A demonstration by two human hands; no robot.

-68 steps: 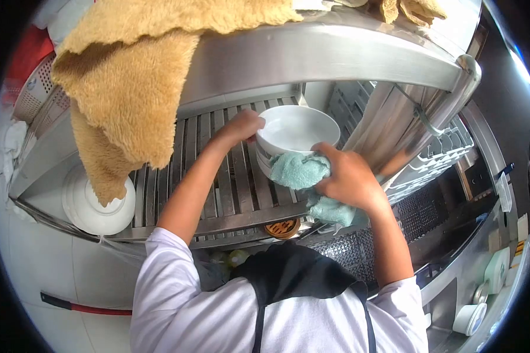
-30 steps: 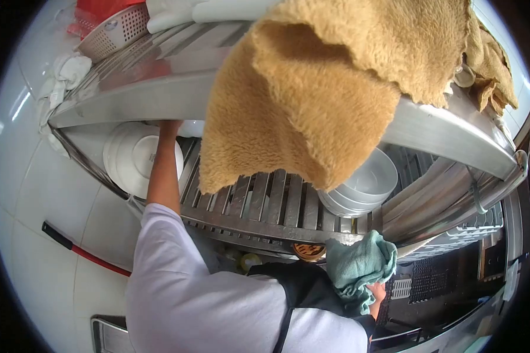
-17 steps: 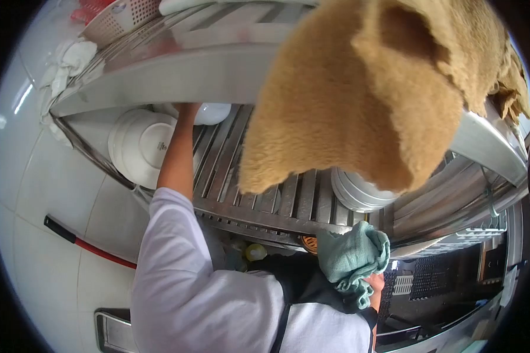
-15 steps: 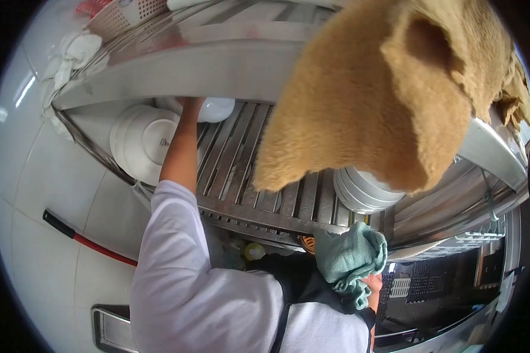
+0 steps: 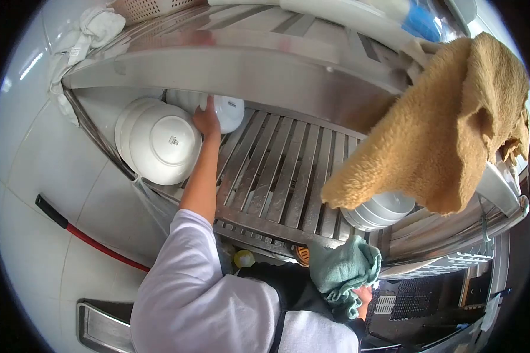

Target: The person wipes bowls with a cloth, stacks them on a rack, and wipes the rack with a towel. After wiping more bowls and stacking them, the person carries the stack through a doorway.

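Observation:
My left hand (image 5: 206, 119) reaches under the upper metal shelf, its fingers closed on the edge of a white bowl (image 5: 228, 113). To its left, upside-down white bowls (image 5: 169, 141) are stacked on the slatted metal shelf (image 5: 274, 176). At the lower right, my right hand (image 5: 364, 295) is partly hidden behind a green cloth (image 5: 344, 270) and holds it. Another stack of white bowls (image 5: 378, 212) sits at the right of the slats, partly covered from view by a hanging tan cloth (image 5: 430, 129).
The upper shelf's metal edge (image 5: 229, 73) runs above my left hand. A white cloth (image 5: 100, 26) hangs at its left corner. On the left are a red-and-black handle (image 5: 94, 241) and a metal tray (image 5: 106, 329). A perforated basket (image 5: 150, 9) stands on top.
My left hand has come further into view, with more of the bowl showing. The tan cloth appears further right, uncovering more slats. The view has shifted.

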